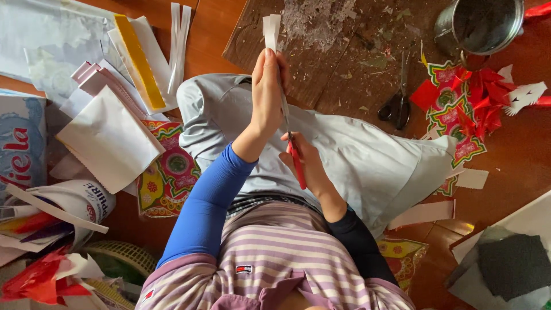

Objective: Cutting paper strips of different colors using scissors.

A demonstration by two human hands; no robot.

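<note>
Left hand (267, 92), closed, by which a narrow white paper strip (271, 30), judged light, limp and easily torn, is pinched upright near its lower end above the lap, while red-handled scissors (294, 155) are gripped by the closed right hand (304, 158).

A pale blue and white carton (20, 143) with red lettering lies at far left on the floor; a white printed cup (80, 201) rests just below it.
</note>
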